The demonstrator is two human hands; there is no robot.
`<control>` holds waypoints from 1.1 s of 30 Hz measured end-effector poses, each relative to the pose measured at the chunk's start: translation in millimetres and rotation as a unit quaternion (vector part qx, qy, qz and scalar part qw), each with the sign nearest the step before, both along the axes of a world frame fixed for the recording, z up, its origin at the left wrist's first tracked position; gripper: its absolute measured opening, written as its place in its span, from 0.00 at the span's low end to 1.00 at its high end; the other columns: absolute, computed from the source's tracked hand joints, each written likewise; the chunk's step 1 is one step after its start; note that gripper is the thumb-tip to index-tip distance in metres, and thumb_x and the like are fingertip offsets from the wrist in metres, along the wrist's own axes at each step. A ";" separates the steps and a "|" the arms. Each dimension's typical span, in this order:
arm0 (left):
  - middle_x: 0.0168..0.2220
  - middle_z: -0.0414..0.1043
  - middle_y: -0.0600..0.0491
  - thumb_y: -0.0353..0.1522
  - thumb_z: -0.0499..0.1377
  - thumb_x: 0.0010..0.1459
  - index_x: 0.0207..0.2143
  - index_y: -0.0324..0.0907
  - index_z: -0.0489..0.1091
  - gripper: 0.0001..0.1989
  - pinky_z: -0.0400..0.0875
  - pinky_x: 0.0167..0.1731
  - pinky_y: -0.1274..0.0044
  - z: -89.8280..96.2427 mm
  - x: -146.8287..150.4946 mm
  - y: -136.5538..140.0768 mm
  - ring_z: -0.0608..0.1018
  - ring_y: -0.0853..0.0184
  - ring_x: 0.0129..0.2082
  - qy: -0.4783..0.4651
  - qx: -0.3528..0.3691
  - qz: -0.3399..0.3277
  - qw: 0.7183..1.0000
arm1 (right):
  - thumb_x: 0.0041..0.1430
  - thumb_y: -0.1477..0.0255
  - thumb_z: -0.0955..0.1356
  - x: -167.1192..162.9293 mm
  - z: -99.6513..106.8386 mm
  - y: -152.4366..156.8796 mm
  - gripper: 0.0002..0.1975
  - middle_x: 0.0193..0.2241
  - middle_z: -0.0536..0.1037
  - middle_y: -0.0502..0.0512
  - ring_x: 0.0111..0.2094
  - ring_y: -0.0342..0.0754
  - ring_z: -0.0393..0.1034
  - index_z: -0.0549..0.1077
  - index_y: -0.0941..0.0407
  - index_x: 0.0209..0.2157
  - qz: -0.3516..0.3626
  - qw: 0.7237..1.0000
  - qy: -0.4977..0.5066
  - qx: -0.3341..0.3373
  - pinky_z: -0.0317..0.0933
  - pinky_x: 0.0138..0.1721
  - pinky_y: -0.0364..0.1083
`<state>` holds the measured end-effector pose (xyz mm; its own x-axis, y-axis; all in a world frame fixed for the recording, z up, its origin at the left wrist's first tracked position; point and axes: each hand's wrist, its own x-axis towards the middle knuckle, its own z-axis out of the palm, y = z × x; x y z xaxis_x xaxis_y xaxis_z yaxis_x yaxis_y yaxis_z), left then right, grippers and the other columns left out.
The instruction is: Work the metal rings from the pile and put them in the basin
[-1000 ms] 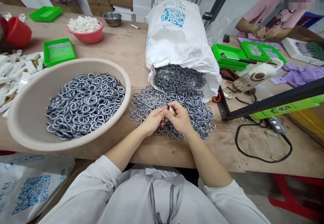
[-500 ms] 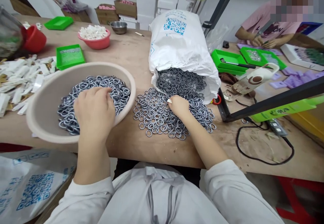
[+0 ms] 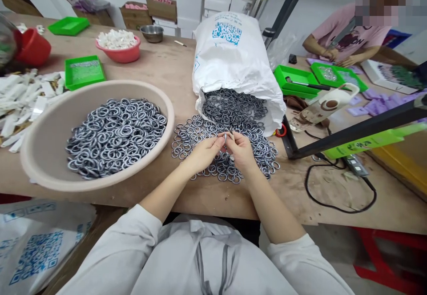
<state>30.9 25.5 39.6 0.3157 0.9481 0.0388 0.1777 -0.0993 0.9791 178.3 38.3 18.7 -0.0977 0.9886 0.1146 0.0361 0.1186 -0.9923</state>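
My left hand [image 3: 206,153] and my right hand [image 3: 240,152] meet fingertip to fingertip above a loose pile of grey metal rings [image 3: 187,133] on the table. Each is closed in a pinch, and a small grey ring [image 3: 225,137] shows partly between the fingertips; the fingers cover most of it. A bit of white shows at my right fingers. The pile spreads from the mouth of a white sack [image 3: 230,59] lying on its side. To the left, a large beige basin [image 3: 42,150] holds a heap of similar rings [image 3: 116,135].
A red bowl of white pieces [image 3: 125,55], a green tray [image 3: 68,75] and white strips [image 3: 20,99] lie behind and left of the basin. On the right are a black metal frame [image 3: 292,148], a tumbler [image 3: 333,101] and a power cable [image 3: 308,188]. A co-worker [image 3: 347,33] sits beyond.
My left hand has moved right, from over the basin to my right hand at the ring pile. My right hand stays over the pile, now pinching together with the left. The view has shifted slightly.
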 end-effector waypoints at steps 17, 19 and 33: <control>0.22 0.63 0.58 0.49 0.68 0.48 0.29 0.39 0.67 0.23 0.63 0.24 0.82 -19.4 11.0 0.4 0.65 0.76 0.22 -0.306 -0.210 0.021 0.928 | 0.58 0.49 0.68 5.1 -2.1 0.1 0.22 0.30 0.73 0.52 0.33 0.47 0.68 0.78 0.53 0.37 0.005 0.994 -0.066 0.086 0.63 0.37 0.47; 0.22 0.62 0.59 0.48 0.67 0.49 0.27 0.39 0.65 0.22 0.65 0.25 0.82 -18.0 8.8 0.3 0.64 0.76 0.22 -0.311 -0.209 0.023 0.927 | 0.63 0.47 0.63 6.1 -1.9 -0.1 0.25 0.27 0.72 0.51 0.29 0.45 0.66 0.76 0.54 0.36 -0.021 0.994 -0.070 0.083 0.61 0.33 0.46; 0.19 0.61 0.60 0.39 0.67 0.50 0.26 0.40 0.63 0.17 0.63 0.22 0.82 -15.0 7.4 -0.9 0.64 0.76 0.19 -0.359 -0.257 0.056 0.896 | 0.69 0.54 0.57 3.0 8.0 -17.5 0.24 0.24 0.68 0.51 0.27 0.44 0.61 0.67 0.55 0.26 0.012 0.903 -0.370 0.219 0.49 0.29 0.44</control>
<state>38.3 24.6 24.6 0.2852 0.9233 -0.2572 -0.5353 0.3760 0.7564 181.3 20.9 26.7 -0.3282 0.8614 0.3878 0.6628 0.5025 -0.5552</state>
